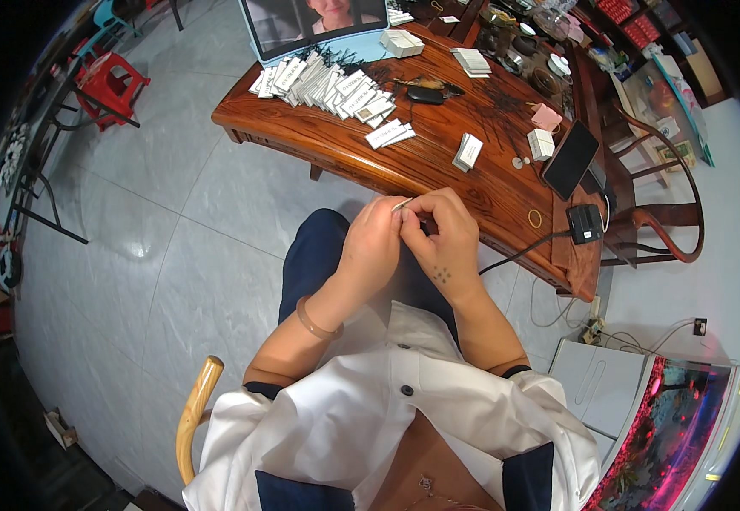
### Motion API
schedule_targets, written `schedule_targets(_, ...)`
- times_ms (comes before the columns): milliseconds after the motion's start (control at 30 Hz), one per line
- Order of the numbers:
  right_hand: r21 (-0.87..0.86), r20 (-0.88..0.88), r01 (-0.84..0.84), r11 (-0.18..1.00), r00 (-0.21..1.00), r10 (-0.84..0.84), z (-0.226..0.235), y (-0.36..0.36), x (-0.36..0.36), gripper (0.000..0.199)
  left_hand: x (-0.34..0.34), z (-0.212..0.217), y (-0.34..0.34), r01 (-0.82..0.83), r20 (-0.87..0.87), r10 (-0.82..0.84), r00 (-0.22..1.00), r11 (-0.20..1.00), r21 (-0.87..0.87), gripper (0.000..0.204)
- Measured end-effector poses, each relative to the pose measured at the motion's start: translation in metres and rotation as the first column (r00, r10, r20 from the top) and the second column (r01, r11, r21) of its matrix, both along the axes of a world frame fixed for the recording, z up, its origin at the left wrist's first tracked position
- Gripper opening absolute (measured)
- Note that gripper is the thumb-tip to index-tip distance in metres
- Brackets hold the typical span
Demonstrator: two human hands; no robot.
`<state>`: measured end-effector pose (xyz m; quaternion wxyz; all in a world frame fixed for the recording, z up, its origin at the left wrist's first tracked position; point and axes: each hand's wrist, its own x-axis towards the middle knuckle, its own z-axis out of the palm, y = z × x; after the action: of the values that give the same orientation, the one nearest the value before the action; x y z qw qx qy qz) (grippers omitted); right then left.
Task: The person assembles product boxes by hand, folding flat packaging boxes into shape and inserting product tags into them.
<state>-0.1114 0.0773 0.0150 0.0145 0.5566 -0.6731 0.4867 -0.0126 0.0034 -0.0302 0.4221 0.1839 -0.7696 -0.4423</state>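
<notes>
My left hand (373, 237) and my right hand (443, 228) meet in front of the wooden table's near edge, above my lap. Both are closed, fingertips pinched together around a small, thin, pale piece (401, 204). Most of that piece is covered by the fingers, so its kind does not show. Beyond the hands, a heap of white printed tags (327, 87) is spread over the table (425, 170). Two loose tags (390, 134) lie in front of the heap, and a small tag stack (468, 152) sits to its right. Thin black strings (491, 111) are scattered farther back.
A tablet in a blue frame (319, 53) stands behind the heap. On the table's right are a phone (570, 160), a black cabled box (585, 224) and a yellow rubber band (534, 219). A wooden chair (676, 213) stands beyond; a red stool (113, 85) is far left.
</notes>
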Motion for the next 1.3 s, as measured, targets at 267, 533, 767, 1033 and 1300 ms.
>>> schedule_targets(267, -0.049, 0.028, -0.005, 0.999, 1.000, 0.006, 0.002, -0.003, 0.003, 0.010, 0.000, -0.004, -0.009, -0.136, -0.037, 0.131, 0.991, 0.938, -0.319, 0.018)
schedule_targets(533, 0.037, 0.066, -0.051, 0.998, 0.997, 0.049, 0.002, 0.000, 0.002, 0.009, 0.003, 0.000, -0.009, -0.123, 0.004, 0.130, 0.992, 0.951, -0.285, 0.018)
schedule_targets(767, 0.120, 0.116, -0.047, 0.992, 0.993, 0.033, -0.002, 0.002, 0.001, 0.009, 0.004, 0.000, -0.010, -0.129, 0.020, 0.138, 0.990, 0.959, -0.251, 0.015)
schedule_targets(1033, 0.235, 0.146, -0.053, 0.970, 0.989, 0.019, 0.000, 0.006, -0.002, 0.014, 0.007, 0.002, -0.013, -0.125, 0.023, 0.132, 0.991, 0.969, -0.213, 0.013)
schedule_targets(1300, 0.140, 0.180, -0.021, 0.990, 0.984, -0.004, 0.011, 0.003, -0.031, 0.014, 0.015, 0.012, -0.015, 0.155, 0.114, -0.153, 0.982, 0.988, -0.013, 0.016)
